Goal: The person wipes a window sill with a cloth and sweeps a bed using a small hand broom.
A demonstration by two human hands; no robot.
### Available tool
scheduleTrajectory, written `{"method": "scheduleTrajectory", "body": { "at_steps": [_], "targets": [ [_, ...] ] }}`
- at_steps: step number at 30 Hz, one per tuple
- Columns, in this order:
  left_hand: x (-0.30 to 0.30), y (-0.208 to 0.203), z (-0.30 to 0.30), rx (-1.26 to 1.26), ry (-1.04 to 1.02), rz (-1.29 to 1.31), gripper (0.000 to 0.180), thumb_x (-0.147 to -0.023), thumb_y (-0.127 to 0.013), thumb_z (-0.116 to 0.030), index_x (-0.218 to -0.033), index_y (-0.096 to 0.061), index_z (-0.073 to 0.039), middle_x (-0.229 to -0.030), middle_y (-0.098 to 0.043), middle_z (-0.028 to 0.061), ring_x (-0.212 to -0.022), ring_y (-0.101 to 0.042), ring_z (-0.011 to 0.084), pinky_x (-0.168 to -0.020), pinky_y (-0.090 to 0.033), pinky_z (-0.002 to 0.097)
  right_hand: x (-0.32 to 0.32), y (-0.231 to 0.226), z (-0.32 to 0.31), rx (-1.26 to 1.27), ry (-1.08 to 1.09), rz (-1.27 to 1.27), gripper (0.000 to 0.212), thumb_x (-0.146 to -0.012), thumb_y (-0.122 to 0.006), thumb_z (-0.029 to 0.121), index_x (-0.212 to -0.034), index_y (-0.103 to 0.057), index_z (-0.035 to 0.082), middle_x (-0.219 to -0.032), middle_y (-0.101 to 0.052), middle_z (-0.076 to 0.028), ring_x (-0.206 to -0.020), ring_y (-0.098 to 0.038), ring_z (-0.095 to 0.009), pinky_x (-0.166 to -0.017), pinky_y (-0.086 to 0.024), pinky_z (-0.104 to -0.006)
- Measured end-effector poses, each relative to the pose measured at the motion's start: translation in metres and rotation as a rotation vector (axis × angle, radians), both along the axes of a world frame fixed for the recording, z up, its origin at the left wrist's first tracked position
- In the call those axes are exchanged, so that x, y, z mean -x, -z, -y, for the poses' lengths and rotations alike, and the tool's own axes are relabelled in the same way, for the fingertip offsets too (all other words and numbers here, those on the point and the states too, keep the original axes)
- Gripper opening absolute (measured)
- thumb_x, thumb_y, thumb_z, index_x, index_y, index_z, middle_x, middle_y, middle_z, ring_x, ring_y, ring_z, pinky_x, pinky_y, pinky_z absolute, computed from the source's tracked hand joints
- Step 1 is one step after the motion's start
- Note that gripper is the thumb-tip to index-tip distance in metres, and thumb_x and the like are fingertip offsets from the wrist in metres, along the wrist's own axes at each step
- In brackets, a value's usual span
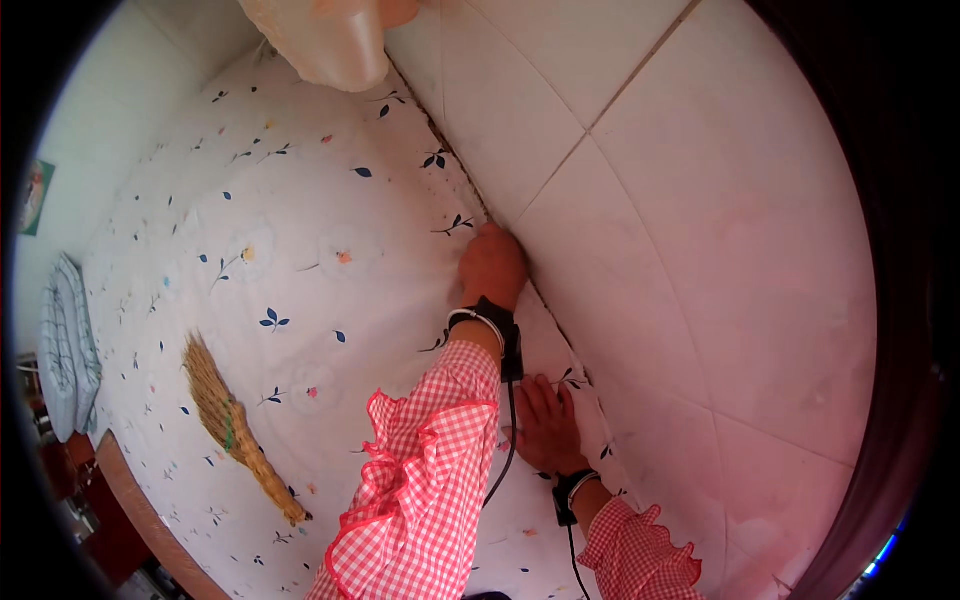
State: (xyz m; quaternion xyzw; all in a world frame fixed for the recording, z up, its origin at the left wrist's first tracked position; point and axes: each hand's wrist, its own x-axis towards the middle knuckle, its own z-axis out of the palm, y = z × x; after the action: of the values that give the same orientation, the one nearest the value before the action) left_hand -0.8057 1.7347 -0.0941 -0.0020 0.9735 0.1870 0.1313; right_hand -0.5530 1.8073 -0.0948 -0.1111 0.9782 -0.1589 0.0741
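A white sheet printed with blue leaves and small flowers covers the broad surface before me, its edge running along the tiled wall. My left hand is at that edge, against the wall; its fingers are curled and mostly hidden, so what they grip does not show. Nearer to me, my right hand lies flat on the sheet beside the wall, fingers stretched out and holding nothing. Both wrists wear dark bands with black cables; the sleeves are red-and-white checked with ruffles. A straw hand broom rests on the sheet to the left.
Pale tiles line the wall on the right. A translucent peach-coloured object stands at the far end. On the far left is a folded grey-blue quilt, above a wooden edge. Black cables trail from my wrists.
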Motion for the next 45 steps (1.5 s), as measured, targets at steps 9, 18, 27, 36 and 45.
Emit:
{"method": "scheduleTrajectory", "body": {
  "at_steps": [9,18,27,36,45],
  "targets": [
    [-0.004,0.019,0.008,0.037,0.145,-0.15,0.013,-0.081,-0.055,-0.01,-0.084,-0.064,-0.002,-0.092,-0.062,0.0148,-0.082,-0.066,0.0304,-0.068,-0.054,0.0374,0.0,-0.001,0.002,0.036,0.003,0.005,0.068,-0.073,-0.07,0.031,-0.13,-0.043,0.007,-0.14,-0.037,-0.01,-0.132,-0.03,-0.028,-0.106,-0.021,-0.0514],
    [-0.007,0.013,0.028,-0.164,0.07,-0.228,0.013,-0.082,-0.052,-0.009,-0.083,-0.059,0.001,-0.081,-0.062,0.0172,-0.07,-0.064,0.0281,-0.06,-0.051,0.0349,-0.001,0.001,0.004,0.016,-0.014,-0.035,0.069,-0.073,-0.07,0.032,-0.131,-0.042,0.005,-0.141,-0.036,-0.012,-0.132,-0.03,-0.029,-0.106,-0.022,-0.0526],
    [-0.055,-0.034,0.107,-1.045,-0.463,0.012,0.008,-0.085,-0.05,-0.007,-0.083,-0.049,0.001,-0.064,-0.056,0.008,-0.053,-0.056,0.0147,-0.048,-0.044,0.0282,-0.005,-0.001,0.004,0.012,0.013,0.072,0.07,-0.075,-0.069,0.033,-0.133,-0.04,0.007,-0.142,-0.034,-0.013,-0.134,-0.029,-0.03,-0.102,-0.033,-0.0505],
    [-0.034,-0.05,0.064,-1.457,-0.599,0.202,0.012,-0.087,-0.05,-0.009,-0.089,-0.047,0.002,-0.072,-0.055,0.0095,-0.057,-0.058,0.0183,-0.056,-0.049,0.0296,-0.005,0.005,0.002,0.079,0.005,0.011,0.07,-0.076,-0.068,0.033,-0.133,-0.04,0.006,-0.143,-0.033,-0.013,-0.134,-0.03,-0.031,-0.101,-0.036,-0.046],
    [0.001,-0.03,0.039,-1.407,-0.48,0.323,0.012,-0.088,-0.058,-0.01,-0.086,-0.049,-0.002,-0.074,-0.052,0.0041,-0.058,-0.051,0.0128,-0.053,-0.042,0.0264,-0.001,0.0,0.003,0.026,-0.01,-0.013,0.07,-0.074,-0.071,0.034,-0.131,-0.041,0.007,-0.141,-0.035,-0.012,-0.133,-0.029,-0.029,-0.105,-0.024,-0.0547]
  ]
}}
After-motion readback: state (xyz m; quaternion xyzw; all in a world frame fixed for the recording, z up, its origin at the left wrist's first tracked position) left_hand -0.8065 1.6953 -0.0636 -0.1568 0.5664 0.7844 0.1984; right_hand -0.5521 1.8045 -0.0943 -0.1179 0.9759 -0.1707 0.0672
